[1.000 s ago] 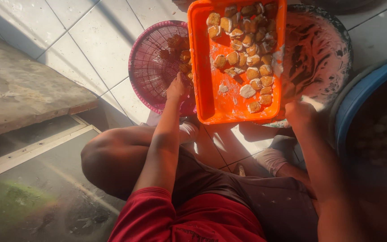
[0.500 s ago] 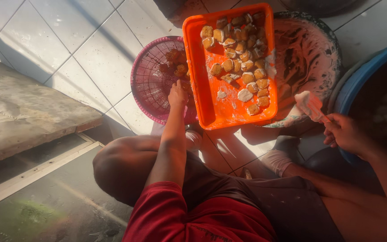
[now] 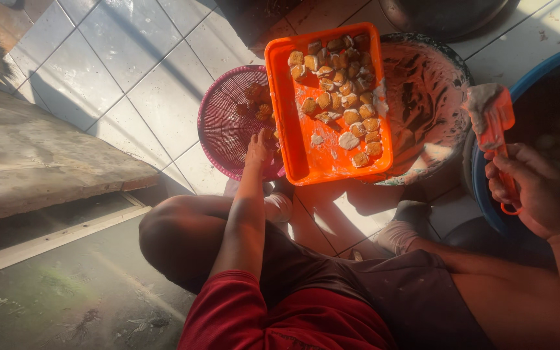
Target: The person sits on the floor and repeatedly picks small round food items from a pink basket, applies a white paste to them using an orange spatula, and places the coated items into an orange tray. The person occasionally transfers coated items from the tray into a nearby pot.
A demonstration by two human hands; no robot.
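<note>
Progress: orange tray (image 3: 306, 155) roughly half filled with battered pieces (image 3: 341, 84); bare stretch at its 6 o'clock end.
Left hand (image 3: 257, 150): fingers pressed on tray's 9 o'clock rim, beside pink basket (image 3: 218, 129).
Right hand (image 3: 531, 191): fist around orange spatula (image 3: 494, 123), at 3 o'clock.
Count: one tray, one basket, one batter bowl (image 3: 435, 104), about twenty-five pieces.

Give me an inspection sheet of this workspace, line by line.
Surface: pale tiled floor, sunlit, partly shadowed.
Job's things: orange tray of browned pieces, tilted over a batter-smeared bowl; orange spatula.
Clutter: pink mesh basket holding more pieces; blue tub; dark pot.
Grip: left hand at the tray's edge; right hand holds the spatula.
Cables: nothing seen.
Surroundings: concrete slab at left.
</note>
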